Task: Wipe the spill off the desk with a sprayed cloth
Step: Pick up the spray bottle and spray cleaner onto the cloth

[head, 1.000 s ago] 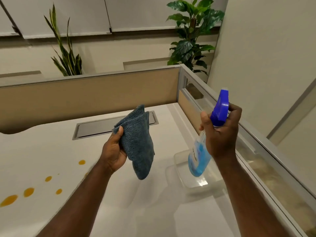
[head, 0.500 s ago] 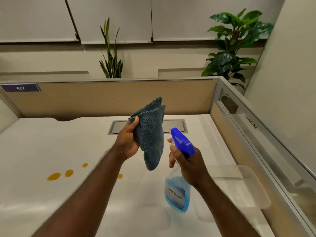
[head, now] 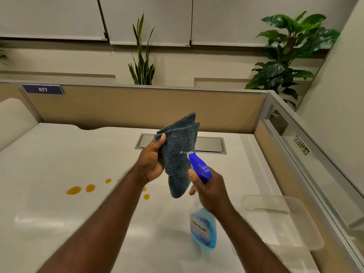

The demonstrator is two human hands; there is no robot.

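My left hand [head: 150,161] holds a folded grey-blue cloth [head: 178,154] up above the white desk [head: 59,158], thumb pinching its upper edge. My right hand [head: 208,191] grips a clear spray bottle [head: 202,229] with blue liquid and a blue trigger head. The nozzle points at the cloth and nearly touches its middle, where a small bright spot of spray shows. Several orange-yellow drops of the spill [head: 73,190] lie on the desk to the left of and partly under my left forearm.
A clear plastic tray [head: 283,223] sits on the desk at the right. A metal cable flap [head: 208,144] is set into the desk behind the cloth. Tan partition panels [head: 118,107] close the back and right sides; potted plants stand beyond.
My right hand has brought the spray bottle up and left until its nozzle meets the cloth. The view has turned left, bringing the spill nearer the centre.
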